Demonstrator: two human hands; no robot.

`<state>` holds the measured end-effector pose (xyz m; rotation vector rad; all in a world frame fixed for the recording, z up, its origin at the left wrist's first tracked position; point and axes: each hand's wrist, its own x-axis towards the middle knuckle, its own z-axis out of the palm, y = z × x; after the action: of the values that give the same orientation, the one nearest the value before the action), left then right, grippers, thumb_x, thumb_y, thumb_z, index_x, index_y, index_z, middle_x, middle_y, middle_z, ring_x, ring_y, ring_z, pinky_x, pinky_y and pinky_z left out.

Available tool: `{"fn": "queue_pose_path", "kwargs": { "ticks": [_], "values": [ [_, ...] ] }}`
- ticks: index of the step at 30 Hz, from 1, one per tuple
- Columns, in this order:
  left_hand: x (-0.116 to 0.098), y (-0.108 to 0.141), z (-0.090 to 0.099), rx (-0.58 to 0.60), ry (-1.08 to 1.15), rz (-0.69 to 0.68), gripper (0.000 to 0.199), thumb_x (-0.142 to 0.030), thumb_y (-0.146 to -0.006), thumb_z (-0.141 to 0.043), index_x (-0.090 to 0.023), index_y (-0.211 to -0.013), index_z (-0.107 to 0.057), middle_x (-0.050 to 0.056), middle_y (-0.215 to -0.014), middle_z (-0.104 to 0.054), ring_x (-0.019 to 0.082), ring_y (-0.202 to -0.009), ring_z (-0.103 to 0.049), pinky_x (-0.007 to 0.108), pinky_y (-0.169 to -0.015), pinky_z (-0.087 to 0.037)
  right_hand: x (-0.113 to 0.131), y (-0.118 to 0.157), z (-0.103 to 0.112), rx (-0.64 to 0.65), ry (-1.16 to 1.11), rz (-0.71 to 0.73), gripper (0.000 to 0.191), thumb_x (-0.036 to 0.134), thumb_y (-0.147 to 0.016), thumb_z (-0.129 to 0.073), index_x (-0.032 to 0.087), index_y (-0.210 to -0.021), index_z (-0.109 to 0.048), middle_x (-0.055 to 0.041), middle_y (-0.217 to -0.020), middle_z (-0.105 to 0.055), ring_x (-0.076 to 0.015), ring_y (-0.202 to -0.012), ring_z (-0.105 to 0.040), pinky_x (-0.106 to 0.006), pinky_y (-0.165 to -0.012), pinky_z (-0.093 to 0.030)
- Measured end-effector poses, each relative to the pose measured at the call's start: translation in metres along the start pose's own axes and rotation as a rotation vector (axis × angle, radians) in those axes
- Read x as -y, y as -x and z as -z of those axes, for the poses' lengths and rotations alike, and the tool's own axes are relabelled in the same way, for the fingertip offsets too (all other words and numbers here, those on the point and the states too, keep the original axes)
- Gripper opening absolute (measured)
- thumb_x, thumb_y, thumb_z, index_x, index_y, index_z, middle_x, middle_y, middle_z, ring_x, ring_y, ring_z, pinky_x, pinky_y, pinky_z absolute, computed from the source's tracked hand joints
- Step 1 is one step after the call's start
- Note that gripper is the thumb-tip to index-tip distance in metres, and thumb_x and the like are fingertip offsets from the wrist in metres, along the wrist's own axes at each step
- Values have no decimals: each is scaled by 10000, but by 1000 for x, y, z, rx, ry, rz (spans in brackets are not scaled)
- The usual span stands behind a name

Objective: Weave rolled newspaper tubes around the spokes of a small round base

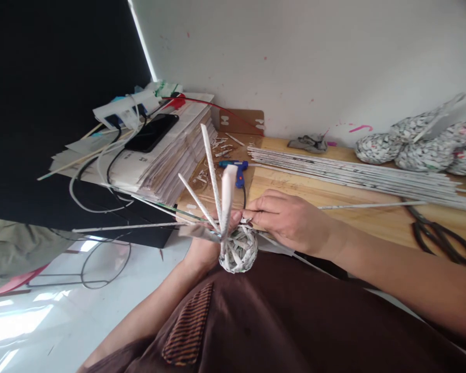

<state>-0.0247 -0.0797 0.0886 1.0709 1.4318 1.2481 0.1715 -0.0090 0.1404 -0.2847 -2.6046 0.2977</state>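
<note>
A small round piece woven from rolled newspaper (238,253) sits just above my lap, with several loose paper tubes (210,171) sticking up and out from it. My left hand (204,251) grips it from behind on the left, its fingers mostly hidden by the weave and tubes. At the upper rim, my right hand (285,216) pinches a paper tube between thumb and fingertips, close to the left thumb. One long thin tube (128,227) stretches out left from the piece.
A bundle of paper tubes (349,176) lies on the wooden table, with scissors (442,235) at right. Woven paper pieces (423,147) stand by the wall. A blue glue gun (238,172) lies beyond my hands. At left, a paper stack (171,166) carries a phone (152,132) and cables.
</note>
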Motion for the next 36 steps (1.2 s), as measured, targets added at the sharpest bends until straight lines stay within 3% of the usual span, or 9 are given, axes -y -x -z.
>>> {"fn": "queue_pose_path", "kwargs": {
  "ticks": [5,8,16,30,36],
  "values": [
    [-5,1,2,-20,-35,-2,276,-452,-773,-789,-190,-859,-773,60,-829,-777,221,-775,-711,320,-740,-555,12,-10,11,-39,-225,-455,144,156,-895,-657,193,-950,-785,-37,-899,-781,-150,-784,-703,-270,-736,-519],
    [-8,0,3,21,-78,-53,227,-429,-787,-780,-211,-848,-788,50,-802,-776,212,-742,-704,303,-702,-553,18,-14,13,-37,-226,-582,111,190,-865,-692,207,-894,-797,-16,-822,-787,-141,-704,-698,-260,-676,-491],
    [-13,5,-2,29,-119,-79,266,-475,-774,-773,-210,-787,-797,42,-728,-761,193,-674,-674,271,-624,-529,20,-11,7,-61,-89,-593,94,232,-846,-683,233,-828,-776,5,-789,-782,-157,-706,-691,-277,-663,-464],
    [-14,6,-3,16,-135,-155,262,-463,-765,-780,-202,-771,-794,47,-763,-781,200,-692,-699,282,-660,-551,29,-20,18,-31,-295,-774,85,197,-804,-721,236,-781,-794,8,-759,-784,-149,-686,-706,-262,-636,-496],
    [-2,6,2,43,-76,-143,262,-455,-799,-762,-210,-878,-811,59,-840,-795,206,-744,-720,299,-717,-566,28,-14,18,-93,-206,-688,111,164,-791,-673,221,-756,-763,6,-727,-757,-141,-653,-670,-262,-637,-479]
  ]
}}
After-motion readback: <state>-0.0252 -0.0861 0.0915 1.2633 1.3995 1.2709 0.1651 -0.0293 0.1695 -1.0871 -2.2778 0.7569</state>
